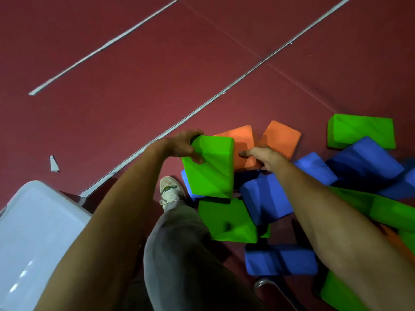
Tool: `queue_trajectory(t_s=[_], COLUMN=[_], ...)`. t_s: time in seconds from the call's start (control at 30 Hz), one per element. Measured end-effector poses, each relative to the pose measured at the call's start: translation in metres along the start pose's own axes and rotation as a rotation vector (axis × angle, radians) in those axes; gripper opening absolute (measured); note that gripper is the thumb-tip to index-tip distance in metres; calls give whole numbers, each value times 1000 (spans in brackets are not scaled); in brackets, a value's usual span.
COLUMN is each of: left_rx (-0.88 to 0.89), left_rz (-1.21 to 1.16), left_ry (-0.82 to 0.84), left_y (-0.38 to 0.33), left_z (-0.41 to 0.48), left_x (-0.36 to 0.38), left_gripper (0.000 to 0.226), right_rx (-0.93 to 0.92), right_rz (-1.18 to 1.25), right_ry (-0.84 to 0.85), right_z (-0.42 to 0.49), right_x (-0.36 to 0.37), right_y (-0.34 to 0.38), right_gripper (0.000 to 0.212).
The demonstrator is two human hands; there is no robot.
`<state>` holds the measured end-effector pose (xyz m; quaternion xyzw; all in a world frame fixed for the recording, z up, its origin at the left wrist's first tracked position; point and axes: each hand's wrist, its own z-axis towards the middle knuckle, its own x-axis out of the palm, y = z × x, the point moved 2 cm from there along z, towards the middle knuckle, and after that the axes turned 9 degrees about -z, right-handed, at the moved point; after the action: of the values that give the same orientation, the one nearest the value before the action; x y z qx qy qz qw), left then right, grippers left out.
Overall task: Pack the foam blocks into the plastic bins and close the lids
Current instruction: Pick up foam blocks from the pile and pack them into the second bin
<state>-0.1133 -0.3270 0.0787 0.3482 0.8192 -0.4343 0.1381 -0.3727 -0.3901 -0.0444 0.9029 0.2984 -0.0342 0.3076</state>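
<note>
Fingers of the left hand curl over the far corner of a big green foam block, thumb pressed on its near face, holding it above the red floor. The right hand reaches to a flat orange foam block just behind it, thumb stretched out. Its fingers are hidden behind the hand, so I cannot tell whether they grip.

The cloudy white plastic bin stands at the lower left, well apart from the pile and partly hidden by the left forearm.

The main risk is the one-corner hold: the block is bulky and soft, so it may pivot or slip out on the way across to the bin. That path also passes over the raised knee in grey trousers, which could knock the block loose. The heap of blue foam blocks and green ones lies loosely stacked, so pulling the orange block could tumble its neighbours. The white shoe sits just beside the pile, a likely trip point.
</note>
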Motion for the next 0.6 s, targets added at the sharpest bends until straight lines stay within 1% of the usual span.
queue_trajectory(t_s=[0.03,0.07,0.1,0.17,0.23,0.33,0.4,0.47,0.6], left_rx=[6,7,5,4,-11,-48,-59,-71,-104], left_rz=[28,56,78,109,160,194,213,252,359], left_ry=[-28,-61,-95,-180,-278,-439,-528,-602,-721], left_y=[-4,-8,-13,-18,-21,-27,-30,-33,-39], left_z=[-4,-10,-17,-34,-56,-96,-125,-154,-217], left_x=[-4,-9,-15,-28,-42,-60,-68,-73,-75], left_gripper=[84,83,82,83,86,90,92,93,87], right_rx=[-25,-64,-98,-157,-247,-423,-532,-646,-848], right_rz=[-23,-51,-81,-194,-369,-686,-838,-906,-942], right_ry=[-34,-68,-110,-213,-289,-382,-411,-424,-439], right_z=[3,4,-3,-28,-55,-92,-119,-148,-207], right_x=[-4,-8,-12,-21,-30,-34,-30,-24,0], right_y=[3,7,13,31,48,71,86,102,136], right_gripper=[114,126,128,114,100,95,92,92,96])
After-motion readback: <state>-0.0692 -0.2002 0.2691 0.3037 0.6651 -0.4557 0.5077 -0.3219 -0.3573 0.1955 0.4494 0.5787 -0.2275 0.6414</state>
